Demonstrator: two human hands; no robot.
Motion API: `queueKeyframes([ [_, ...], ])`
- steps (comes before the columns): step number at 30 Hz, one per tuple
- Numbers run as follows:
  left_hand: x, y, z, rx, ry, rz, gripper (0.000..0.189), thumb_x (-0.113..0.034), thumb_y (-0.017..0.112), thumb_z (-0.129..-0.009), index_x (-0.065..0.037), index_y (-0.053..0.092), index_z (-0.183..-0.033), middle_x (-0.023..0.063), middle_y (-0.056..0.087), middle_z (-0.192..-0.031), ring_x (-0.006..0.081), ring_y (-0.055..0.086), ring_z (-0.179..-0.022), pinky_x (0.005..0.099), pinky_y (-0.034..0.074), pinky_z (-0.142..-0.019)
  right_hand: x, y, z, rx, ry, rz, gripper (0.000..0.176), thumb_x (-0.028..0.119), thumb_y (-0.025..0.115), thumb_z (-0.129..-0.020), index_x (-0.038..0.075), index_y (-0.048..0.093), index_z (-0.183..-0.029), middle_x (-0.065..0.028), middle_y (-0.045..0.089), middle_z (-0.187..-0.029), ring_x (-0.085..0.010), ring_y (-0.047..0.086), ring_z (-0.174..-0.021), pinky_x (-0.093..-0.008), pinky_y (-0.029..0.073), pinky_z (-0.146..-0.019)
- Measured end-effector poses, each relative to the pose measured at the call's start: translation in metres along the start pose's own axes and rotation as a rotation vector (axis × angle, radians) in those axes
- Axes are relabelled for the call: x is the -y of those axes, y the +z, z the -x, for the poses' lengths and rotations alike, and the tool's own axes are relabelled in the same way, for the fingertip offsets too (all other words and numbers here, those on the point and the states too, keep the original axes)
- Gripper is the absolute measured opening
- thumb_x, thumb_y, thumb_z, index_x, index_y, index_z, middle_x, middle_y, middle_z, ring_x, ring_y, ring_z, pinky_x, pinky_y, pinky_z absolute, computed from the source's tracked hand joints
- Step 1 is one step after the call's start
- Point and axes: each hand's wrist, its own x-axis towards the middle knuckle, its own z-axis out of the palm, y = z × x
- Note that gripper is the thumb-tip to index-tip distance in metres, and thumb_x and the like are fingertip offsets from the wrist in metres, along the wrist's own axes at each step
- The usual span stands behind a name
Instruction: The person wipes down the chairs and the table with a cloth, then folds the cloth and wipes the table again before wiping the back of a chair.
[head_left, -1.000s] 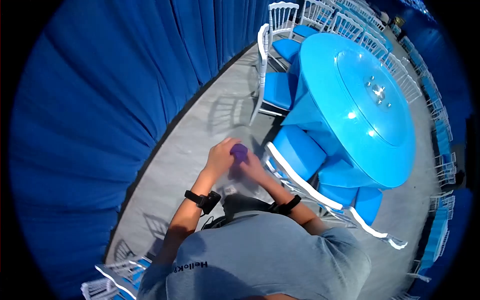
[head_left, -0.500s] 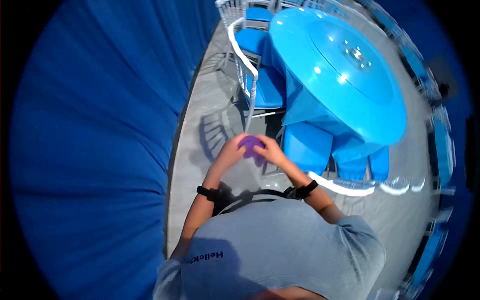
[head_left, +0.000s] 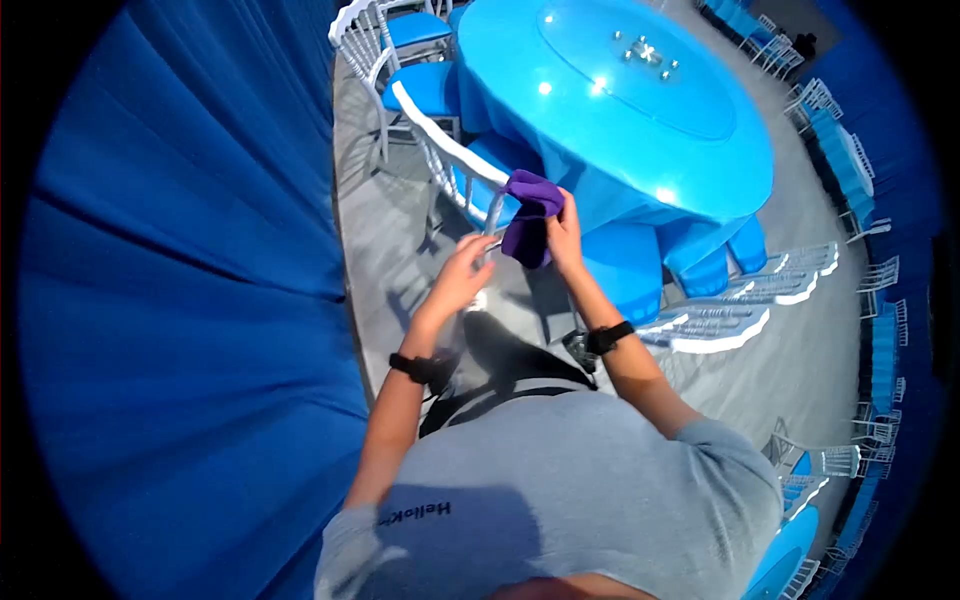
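Observation:
A purple cloth (head_left: 533, 200) hangs folded from my right hand (head_left: 564, 238), whose fingers are closed on its right edge. Just left of the cloth is my left hand (head_left: 462, 272), its fingers apart and holding nothing, close to the post of a white chair (head_left: 445, 145). The cloth overlaps the top end of that chair's back. Whether it touches the chair, I cannot tell.
A round table (head_left: 600, 110) with a shiny blue cover stands ahead, with white chairs and blue seats around it. A blue curtain (head_left: 190, 250) runs along the left. More chairs (head_left: 740, 310) stand to the right on the grey floor (head_left: 700, 390).
The view has moved closer to the chair and table. Both hands were on the bunched cloth; now my left hand is off it, and the cloth hangs more spread out from my right hand.

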Motion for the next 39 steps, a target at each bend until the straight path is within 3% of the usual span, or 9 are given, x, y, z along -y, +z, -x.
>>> queueKeyframes([
  [4,0.055,-0.031,-0.052,-0.279,0.061,-0.221,0.035,-0.016,0.056,-0.084,-0.002,0.049,-0.116,0.0124,0.05,-0.11,0.0244,0.052,-0.097,0.0312,0.042,-0.083,-0.055,0.034,-0.068,0.036,-0.04,0.169,0.041,0.017,0.06,-0.078,0.007,0.046,-0.115,-0.0158,0.059,-0.1,-0.0257,0.059,-0.091,-0.0328,0.045,-0.078],
  [6,0.07,-0.054,-0.09,-0.371,-0.225,-0.099,0.04,-0.019,0.056,-0.083,0.0,0.046,-0.118,0.0175,0.046,-0.117,0.0291,0.049,-0.103,0.0345,0.04,-0.087,-0.072,0.059,-0.081,0.227,0.008,0.4,0.042,0.021,0.064,-0.075,0.007,0.05,-0.112,-0.0163,0.059,-0.1,-0.0297,0.059,-0.091,-0.0347,0.046,-0.076],
  [7,0.089,-0.068,-0.112,-0.386,-0.295,0.126,0.054,-0.032,0.058,-0.084,-0.002,0.04,-0.124,0.015,0.044,-0.121,0.0274,0.045,-0.108,0.0381,0.038,-0.089,-0.07,0.073,-0.087,0.162,-0.219,0.493,0.042,0.022,0.067,-0.071,0.006,0.053,-0.107,-0.0155,0.06,-0.098,-0.0313,0.059,-0.087,-0.0365,0.046,-0.074],
  [11,0.124,-0.104,-0.172,-0.438,-0.704,0.563,0.062,-0.051,0.059,-0.078,-0.009,0.042,-0.121,0.008,0.053,-0.109,0.0238,0.047,-0.103,0.0461,0.032,-0.088,-0.063,0.085,-0.114,0.343,-0.129,0.689,0.049,0.034,0.072,-0.063,0.007,0.054,-0.1,-0.0133,0.062,-0.084,-0.0305,0.061,-0.074,-0.0384,0.048,-0.062],
  [14,0.162,-0.114,-0.209,-0.207,-0.777,0.923,0.056,-0.05,0.059,-0.078,-0.011,0.045,-0.115,0.0067,0.056,-0.103,0.0222,0.049,-0.1,0.041,0.035,-0.083,-0.057,0.096,-0.127,0.51,-0.014,0.878,0.051,0.034,0.071,-0.062,0.007,0.053,-0.102,-0.015,0.061,-0.079,-0.0319,0.06,-0.07,-0.0395,0.048,-0.06],
  [18,0.195,-0.086,-0.244,-0.54,-0.795,1.01,0.037,-0.034,0.057,-0.08,-0.008,0.048,-0.104,0.0044,0.053,-0.078,0.0145,0.052,-0.07,0.0311,0.043,-0.068,-0.054,0.103,-0.124,0.483,-0.084,0.911,0.052,0.033,0.071,-0.062,0.004,0.052,-0.101,-0.0163,0.06,-0.077,-0.0339,0.059,-0.065,-0.0397,0.047,-0.058],
  [25,0.205,-0.108,-0.266,-0.592,-0.834,0.981,0.032,-0.026,0.056,-0.076,-0.004,0.046,-0.098,0.0054,0.047,-0.07,0.0168,0.05,-0.061,0.0303,0.044,-0.059,-0.043,0.128,-0.135,0.486,-0.183,0.912,0.052,0.026,0.072,-0.061,0.003,0.05,-0.102,-0.0137,0.058,-0.08,-0.0321,0.057,-0.068,-0.0398,0.044,-0.06],
  [30,0.221,-0.176,-0.271,-0.524,-0.814,1.112,0.026,-0.022,0.06,-0.069,-0.003,0.051,-0.085,0.0054,0.049,-0.066,0.018,0.051,-0.058,0.0294,0.043,-0.053,-0.042,0.205,-0.131,0.393,-0.221,0.87,0.051,0.023,0.073,-0.057,0.004,0.051,-0.099,-0.0119,0.055,-0.077,-0.0302,0.057,-0.068,-0.0393,0.044,-0.06],
  [39,0.266,-0.319,-0.271,-0.49,-0.893,0.947,0.033,-0.022,0.061,-0.07,-0.005,0.051,-0.096,0.0071,0.052,-0.077,0.0177,0.051,-0.058,0.0262,0.042,-0.048,-0.051,0.369,-0.147,0.414,-0.213,0.648,0.044,0.012,0.064,-0.053,0.005,0.048,-0.093,-0.0123,0.05,-0.078,-0.0317,0.054,-0.069,-0.0417,0.043,-0.059],
])
